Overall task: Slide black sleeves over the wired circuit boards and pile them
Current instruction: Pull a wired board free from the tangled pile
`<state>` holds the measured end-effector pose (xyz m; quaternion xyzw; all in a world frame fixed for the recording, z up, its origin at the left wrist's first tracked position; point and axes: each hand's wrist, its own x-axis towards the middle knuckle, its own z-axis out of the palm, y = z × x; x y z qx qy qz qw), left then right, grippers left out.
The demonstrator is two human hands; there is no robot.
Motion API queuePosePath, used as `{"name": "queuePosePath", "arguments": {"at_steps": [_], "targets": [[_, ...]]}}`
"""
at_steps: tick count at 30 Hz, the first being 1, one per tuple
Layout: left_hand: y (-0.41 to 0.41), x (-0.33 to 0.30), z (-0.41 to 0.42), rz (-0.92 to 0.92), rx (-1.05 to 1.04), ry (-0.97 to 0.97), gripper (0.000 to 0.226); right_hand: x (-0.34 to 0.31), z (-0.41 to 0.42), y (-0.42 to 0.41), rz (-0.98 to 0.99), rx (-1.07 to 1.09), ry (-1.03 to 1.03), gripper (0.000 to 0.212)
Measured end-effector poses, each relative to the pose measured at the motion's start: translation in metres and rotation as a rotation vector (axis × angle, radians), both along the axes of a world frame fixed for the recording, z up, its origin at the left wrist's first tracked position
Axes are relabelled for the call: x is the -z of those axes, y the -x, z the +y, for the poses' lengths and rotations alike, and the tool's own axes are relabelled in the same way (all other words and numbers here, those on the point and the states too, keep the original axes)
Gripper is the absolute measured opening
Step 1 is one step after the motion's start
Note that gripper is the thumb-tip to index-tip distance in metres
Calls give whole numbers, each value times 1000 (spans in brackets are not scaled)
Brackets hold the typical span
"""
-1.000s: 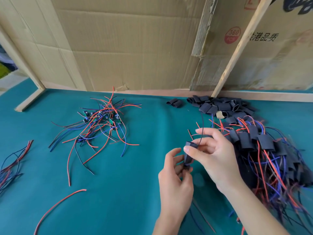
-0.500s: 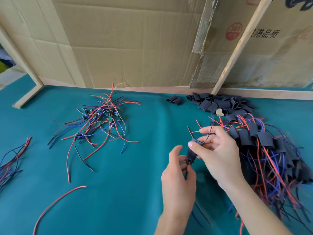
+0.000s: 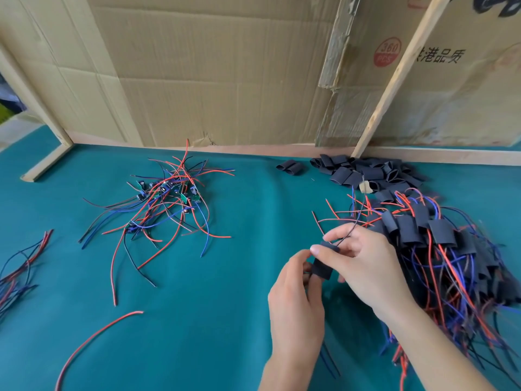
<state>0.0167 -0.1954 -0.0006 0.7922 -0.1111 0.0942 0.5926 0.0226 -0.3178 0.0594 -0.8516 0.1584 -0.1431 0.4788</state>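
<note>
A black sleeve (image 3: pixel 322 266) sits between my two hands above the teal table. My right hand (image 3: pixel 363 266) pinches its upper end with thumb and fingers, and thin wires run up out of that grip. My left hand (image 3: pixel 296 300) holds the lower end from below, fingers curled round it; the board inside is hidden. To the right lies a big pile of sleeved boards (image 3: pixel 439 249) with red and blue wires. Loose empty sleeves (image 3: pixel 363 173) are heaped behind it. A tangle of bare wired boards (image 3: pixel 166 201) lies at the left centre.
A cardboard wall (image 3: pixel 225 74) and a leaning wooden slat (image 3: pixel 394 80) close off the back. A loose red wire (image 3: pixel 93 340) lies in front at the left. Another wire bundle (image 3: pixel 19 266) sits at the left edge. Two stray sleeves (image 3: pixel 290 167) lie near the wall.
The sleeve has slid further down over the board between my hands. Both hands have stayed in nearly the same place.
</note>
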Motion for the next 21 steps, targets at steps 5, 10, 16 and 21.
{"name": "queuePosePath", "arguments": {"at_steps": [5, 10, 16, 21], "targets": [[-2, 2, 2, -35, 7, 20, 31, -4, 2, 13, 39, -182, -244, 19], [0, -4, 2, -16, 162, 156, 2, -27, -12, 22, -32, -103, -198, 20], [-4, -1, 5, 100, 175, 245, 9, -109, -109, 35, 52, 209, 131, 28], [-6, -1, 4, 147, 120, 266, 15, -128, -105, 14, 108, 196, 603, 51]]}}
